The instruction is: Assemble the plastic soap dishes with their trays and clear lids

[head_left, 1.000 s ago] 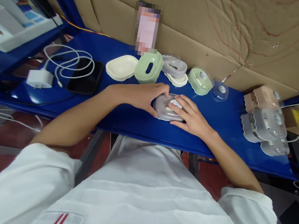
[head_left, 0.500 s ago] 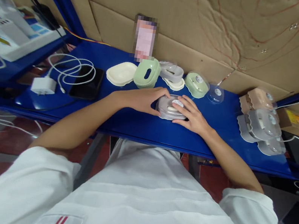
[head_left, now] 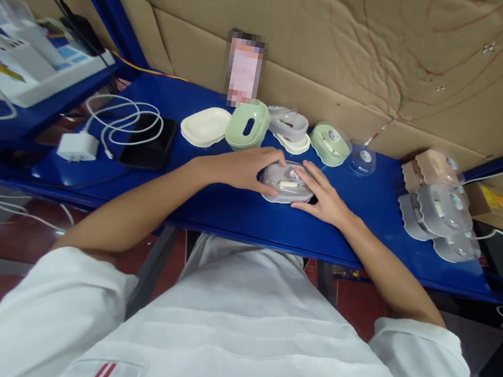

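Note:
A grey soap box [head_left: 285, 193] with a clear lid and a round white sticker sits on the blue shelf [head_left: 219, 209] in front of me. My left hand [head_left: 259, 170] curves round its left end, thumb at the near side and fingers at the far side. From the right, my right hand [head_left: 322, 197] grips the other end, its fingers on the lid near the sticker. Just beyond are a green box part with a slot [head_left: 253, 140], a cream tray [head_left: 204, 126], a grey box [head_left: 293, 125] over a cream piece, and a lidded green box [head_left: 331, 144].
Stacked lidded boxes [head_left: 441, 210], grey and pinkish, stand at the right. A clear lid [head_left: 363, 160] lies by the cardboard wall [head_left: 306, 37]. At left are a white charger [head_left: 78, 146] with coiled cable and a black phone-like slab [head_left: 147, 145]. A blurred-out picture [head_left: 244, 68] leans behind.
The fingers of my right hand have drawn back to the right across the lid, uncovering more of it. My left hand stays round the box's left end. The view has shifted slightly.

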Demonstrator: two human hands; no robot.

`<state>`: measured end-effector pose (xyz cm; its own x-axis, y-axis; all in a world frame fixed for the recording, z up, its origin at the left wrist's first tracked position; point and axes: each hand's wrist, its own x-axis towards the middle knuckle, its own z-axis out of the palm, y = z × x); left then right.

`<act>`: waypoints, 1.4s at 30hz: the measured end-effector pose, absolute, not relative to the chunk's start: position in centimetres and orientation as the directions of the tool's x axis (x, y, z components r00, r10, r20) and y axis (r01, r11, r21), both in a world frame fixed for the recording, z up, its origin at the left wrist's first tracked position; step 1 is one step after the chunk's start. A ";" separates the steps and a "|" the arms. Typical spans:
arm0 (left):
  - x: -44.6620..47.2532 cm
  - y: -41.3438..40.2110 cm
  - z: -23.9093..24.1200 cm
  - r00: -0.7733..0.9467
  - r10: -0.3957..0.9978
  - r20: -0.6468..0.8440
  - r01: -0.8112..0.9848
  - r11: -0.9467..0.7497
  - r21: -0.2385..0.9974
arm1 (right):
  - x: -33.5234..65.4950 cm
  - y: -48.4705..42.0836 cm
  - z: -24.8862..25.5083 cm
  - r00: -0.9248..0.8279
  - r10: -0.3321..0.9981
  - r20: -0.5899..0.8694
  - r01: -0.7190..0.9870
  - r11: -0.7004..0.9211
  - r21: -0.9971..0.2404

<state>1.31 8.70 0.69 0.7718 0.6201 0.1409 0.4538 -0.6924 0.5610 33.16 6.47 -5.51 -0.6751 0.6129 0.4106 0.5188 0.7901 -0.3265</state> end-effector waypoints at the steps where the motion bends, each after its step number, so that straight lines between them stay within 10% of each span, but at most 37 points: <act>1: 1.2 8.7 0.7 0.770 0.622 0.142 0.454 -0.691 0.563 | 33.1 6.5 -5.4 -0.681 0.604 0.414 0.514 0.797 -0.317; 42: 1.1 9.2 -0.3 0.795 0.566 0.217 0.383 -0.747 0.544 | 33.9 6.4 -3.7 -0.675 0.637 0.371 0.591 0.769 -0.245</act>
<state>1.14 9.23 -0.25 0.7954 0.5660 0.2166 0.3830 -0.7466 0.5440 33.91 6.41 -3.75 -0.6753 0.6372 0.3714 0.5907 0.7688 -0.2451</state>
